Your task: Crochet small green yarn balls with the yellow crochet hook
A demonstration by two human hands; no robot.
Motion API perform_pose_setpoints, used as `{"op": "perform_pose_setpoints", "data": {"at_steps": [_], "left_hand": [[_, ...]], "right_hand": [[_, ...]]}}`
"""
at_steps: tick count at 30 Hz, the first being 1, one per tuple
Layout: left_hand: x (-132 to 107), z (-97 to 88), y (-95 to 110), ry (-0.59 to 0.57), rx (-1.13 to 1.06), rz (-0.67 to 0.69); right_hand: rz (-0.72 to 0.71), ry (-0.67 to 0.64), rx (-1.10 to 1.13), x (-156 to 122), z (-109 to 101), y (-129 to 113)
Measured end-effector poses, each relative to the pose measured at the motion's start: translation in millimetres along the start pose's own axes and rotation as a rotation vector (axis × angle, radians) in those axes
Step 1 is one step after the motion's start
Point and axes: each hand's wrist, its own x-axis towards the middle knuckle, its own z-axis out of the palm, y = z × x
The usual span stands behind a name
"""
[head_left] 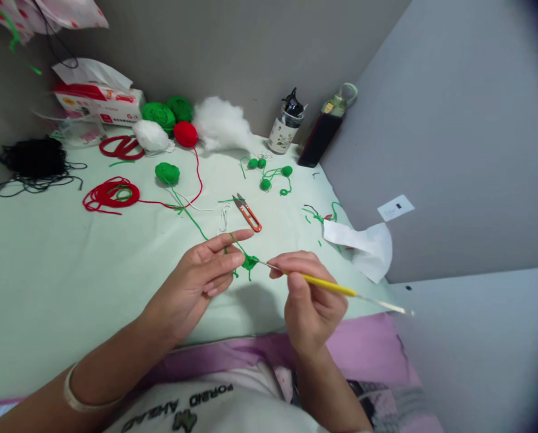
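Between the thumb and fingers of my left hand (205, 270) is a small green crochet piece (250, 262), with short yarn tails hanging below it. Green yarn runs over my raised left index finger and back to a small green yarn ball (167, 173). My right hand (314, 294) grips a crochet hook (327, 284) by its yellow handle, pen-fashion. The hook's metal tip meets the green piece; whether it is inside a stitch I cannot make out. Just beyond my left fingertips lie orange-handled thread snips (248, 213).
Along the back stand a tissue box (124, 107), red scissors (122, 147), yarn balls (158, 117), white stuffing (223, 123), a pen jar (284, 132) and a dark bottle (323, 135). Small green crocheted balls (265, 184) lie mid-table. Crumpled white paper (372, 249) sits right, black yarn (34, 159) left.
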Motion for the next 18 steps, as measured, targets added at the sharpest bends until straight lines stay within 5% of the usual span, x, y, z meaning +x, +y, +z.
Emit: {"op": "perform_pose_setpoints", "data": {"at_steps": [4,11,15,18], "left_hand": [[-1.3,2.3,-3.0,-0.009,0.080,0.055],[-0.9,5.3,-8.6,0.033,0.135,0.101],[1.5,2.9,-7.7,-0.013,-0.020,-0.039],[2.4,0.9,-5.9,-0.029,-0.097,-0.091]], "right_hand": [[0.140,0.010,0.173,6.3,4.8,-1.7],[-0.033,-0.082,-0.146,-4.6,5.5,2.6],[-0.196,-0.159,-0.364,-8.7,1.3,2.8],[-0.059,-0.037,-0.135,-2.9,0.8,2.3]]}}
